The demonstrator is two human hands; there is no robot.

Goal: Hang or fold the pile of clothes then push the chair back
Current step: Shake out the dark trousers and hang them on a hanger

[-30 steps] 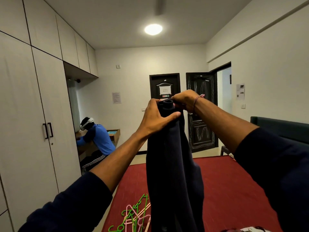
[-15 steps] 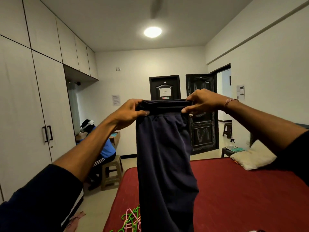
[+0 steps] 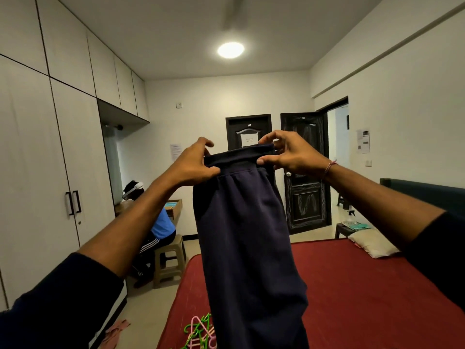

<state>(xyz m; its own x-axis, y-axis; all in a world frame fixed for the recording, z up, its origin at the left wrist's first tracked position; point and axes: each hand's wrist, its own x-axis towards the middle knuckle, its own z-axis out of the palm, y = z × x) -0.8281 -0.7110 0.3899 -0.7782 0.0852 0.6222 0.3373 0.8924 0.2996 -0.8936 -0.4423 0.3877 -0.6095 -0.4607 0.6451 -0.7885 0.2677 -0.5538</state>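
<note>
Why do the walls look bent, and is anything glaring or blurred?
Head view: the wide lens bows the wardrobe edges and the wall lines; the ceiling light blows out to a white glare; the ceiling fan is a smear; the navy trousers and both hands stay sharp.

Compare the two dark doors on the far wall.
The left door is shut; the right door stands swung open beside a lit doorway. The left door carries a white paper sign; the right door shows carved panels and a round knob. The trousers hide much of the left door. Both are dark.
</note>
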